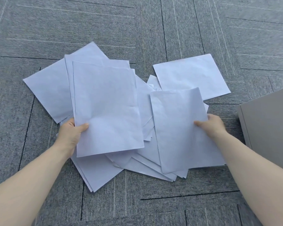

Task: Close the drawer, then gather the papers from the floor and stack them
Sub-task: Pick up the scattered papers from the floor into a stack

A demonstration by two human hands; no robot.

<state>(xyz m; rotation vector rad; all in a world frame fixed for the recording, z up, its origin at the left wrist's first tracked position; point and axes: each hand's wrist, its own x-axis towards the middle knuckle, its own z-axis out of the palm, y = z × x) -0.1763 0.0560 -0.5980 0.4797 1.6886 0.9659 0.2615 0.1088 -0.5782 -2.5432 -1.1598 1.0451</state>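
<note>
Several white paper sheets (137,163) lie scattered and overlapping on the grey carpet. My left hand (72,132) pinches the left edge of a small stack of sheets (104,108), thumb on top, lifted over the pile. My right hand (211,124) pinches the right edge of another sheet (178,128), thumb on top. One sheet (189,75) lies apart at the upper right. A grey cabinet (271,123) stands at the right edge; its drawer front is not visible.
Grey carpet tiles (153,30) with dark seams cover the floor all round. The cabinet's corner sits close to my right forearm.
</note>
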